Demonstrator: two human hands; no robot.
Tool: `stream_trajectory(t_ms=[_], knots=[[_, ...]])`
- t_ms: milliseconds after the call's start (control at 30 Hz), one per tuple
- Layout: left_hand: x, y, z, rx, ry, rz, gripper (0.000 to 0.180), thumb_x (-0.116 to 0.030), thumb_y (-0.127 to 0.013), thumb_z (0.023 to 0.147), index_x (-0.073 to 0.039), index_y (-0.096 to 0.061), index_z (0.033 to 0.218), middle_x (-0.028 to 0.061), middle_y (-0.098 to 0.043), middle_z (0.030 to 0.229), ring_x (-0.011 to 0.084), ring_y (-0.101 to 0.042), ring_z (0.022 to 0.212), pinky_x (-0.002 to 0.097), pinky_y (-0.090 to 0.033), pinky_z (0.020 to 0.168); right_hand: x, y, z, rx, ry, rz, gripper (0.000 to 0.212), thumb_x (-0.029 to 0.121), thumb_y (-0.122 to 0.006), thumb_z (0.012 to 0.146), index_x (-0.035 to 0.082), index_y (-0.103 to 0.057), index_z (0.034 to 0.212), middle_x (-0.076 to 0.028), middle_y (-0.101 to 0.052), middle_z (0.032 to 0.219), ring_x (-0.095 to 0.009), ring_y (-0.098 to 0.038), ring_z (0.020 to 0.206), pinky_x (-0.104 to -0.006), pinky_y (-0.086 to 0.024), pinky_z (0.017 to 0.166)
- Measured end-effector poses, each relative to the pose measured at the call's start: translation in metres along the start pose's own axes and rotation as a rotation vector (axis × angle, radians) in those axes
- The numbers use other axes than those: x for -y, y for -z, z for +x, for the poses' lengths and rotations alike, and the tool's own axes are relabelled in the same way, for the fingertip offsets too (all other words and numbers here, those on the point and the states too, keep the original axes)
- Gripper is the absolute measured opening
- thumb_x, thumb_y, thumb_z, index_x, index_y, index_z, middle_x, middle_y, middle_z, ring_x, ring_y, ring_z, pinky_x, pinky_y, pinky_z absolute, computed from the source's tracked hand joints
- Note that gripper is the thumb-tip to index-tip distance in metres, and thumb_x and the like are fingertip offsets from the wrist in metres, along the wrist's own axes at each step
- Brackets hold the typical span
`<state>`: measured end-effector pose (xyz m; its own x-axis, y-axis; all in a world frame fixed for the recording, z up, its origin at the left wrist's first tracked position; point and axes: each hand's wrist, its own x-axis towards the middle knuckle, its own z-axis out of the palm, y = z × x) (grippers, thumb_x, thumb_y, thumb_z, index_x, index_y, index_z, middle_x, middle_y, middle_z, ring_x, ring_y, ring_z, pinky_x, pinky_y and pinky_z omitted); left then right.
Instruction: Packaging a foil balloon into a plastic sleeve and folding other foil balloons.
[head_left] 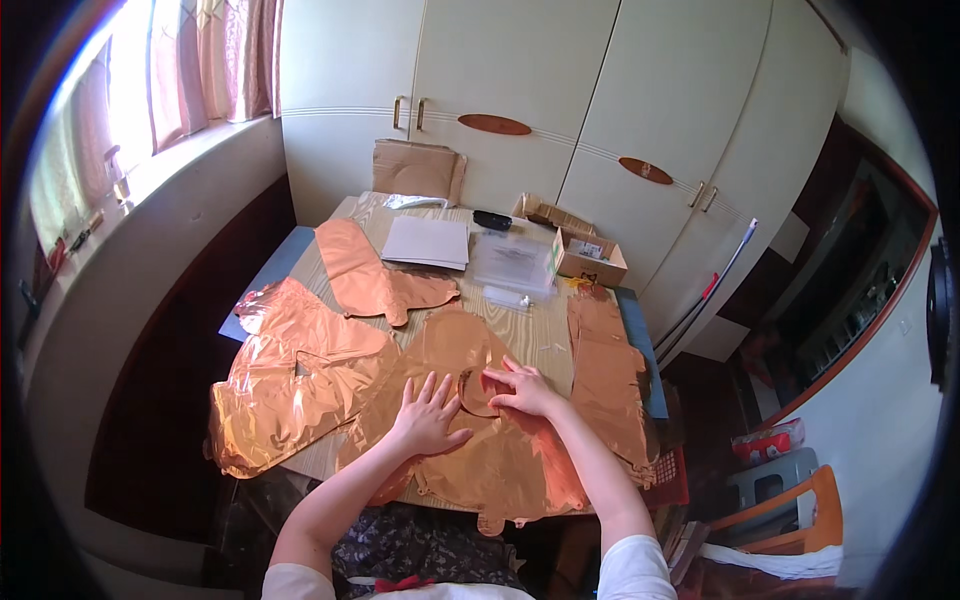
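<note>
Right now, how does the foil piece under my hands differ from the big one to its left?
The middle foil lies under the left hand and right hand; the left foil has neither on it. The middle foil has a round outline, the left foil a triangular gap. The left foil looks glossier and more wrinkled than the middle foil. Both are copper-colored.

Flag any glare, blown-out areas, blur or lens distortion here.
Head view: window at upper left blown to white; strong glare on the leftmost foil balloon, softer sheen on the central foil balloon; wardrobe seams bend toward the rim; corners black; left hand and right hand show no obvious motion blur.
</note>
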<state>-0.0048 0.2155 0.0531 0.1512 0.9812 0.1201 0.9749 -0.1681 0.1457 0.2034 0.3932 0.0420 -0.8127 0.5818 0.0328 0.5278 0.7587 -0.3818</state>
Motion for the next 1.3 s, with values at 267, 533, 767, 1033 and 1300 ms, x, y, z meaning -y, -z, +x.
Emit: stream_trajectory(t_ms=[267,533,767,1033,1300], knots=[[0.000,0.001,0.001,0.024,0.002,0.001,0.081,-0.068,-0.041,0.087,-0.006,-0.047,0.139,0.0207,-0.025,0.155,0.0414,-0.017,0.145,0.0637,-0.013,0.112,0.018,0.028,0.010,0.276,0.009,-0.204,0.106,0.071,-0.068,0.067,0.017,-0.032,0.151,-0.003,-0.027,0.158,-0.034,-0.013,0.148,-0.0476,-0.016,0.116],[0.011,-0.003,0.005,0.044,0.015,-0.059,0.079,-0.058,-0.048,0.091,-0.001,-0.039,0.144,0.0211,-0.031,0.153,0.0387,-0.022,0.145,0.0552,-0.019,0.115,0.025,0.032,0.010,0.332,-0.022,-0.253,0.117,0.073,-0.070,0.063,0.017,-0.024,0.154,-0.002,-0.020,0.161,-0.033,-0.012,0.148,-0.0505,-0.014,0.117],[-0.008,0.025,0.024,-0.046,-0.242,-0.138,0.053,-0.038,-0.058,0.089,-0.007,-0.053,0.132,0.0125,-0.054,0.135,0.0303,-0.047,0.129,0.0460,-0.038,0.104,0.023,0.029,0.010,0.342,-0.051,-0.248,0.108,0.061,-0.074,0.068,0.022,-0.021,0.154,0.001,-0.019,0.161,-0.032,-0.013,0.149,-0.0563,-0.014,0.117],[-0.022,0.007,0.061,0.096,-0.208,-0.076,0.045,-0.040,-0.056,0.089,-0.016,-0.058,0.128,0.0002,-0.062,0.125,0.0197,-0.059,0.108,0.0396,-0.047,0.086,0.023,0.025,0.010,0.317,-0.062,-0.232,0.104,0.047,-0.078,0.072,0.024,-0.018,0.154,0.002,-0.018,0.161,-0.030,-0.014,0.148,-0.0561,-0.014,0.117],[-0.002,-0.006,0.071,0.017,-0.203,-0.079,0.066,-0.046,-0.052,0.089,-0.016,-0.040,0.147,0.0066,-0.041,0.151,0.0238,-0.038,0.138,0.0463,-0.031,0.108,0.025,0.027,0.006,0.278,-0.051,-0.175,0.123,0.059,-0.080,0.063,0.014,-0.012,0.155,-0.007,-0.019,0.160,-0.030,-0.010,0.149,-0.0552,-0.008,0.118]])
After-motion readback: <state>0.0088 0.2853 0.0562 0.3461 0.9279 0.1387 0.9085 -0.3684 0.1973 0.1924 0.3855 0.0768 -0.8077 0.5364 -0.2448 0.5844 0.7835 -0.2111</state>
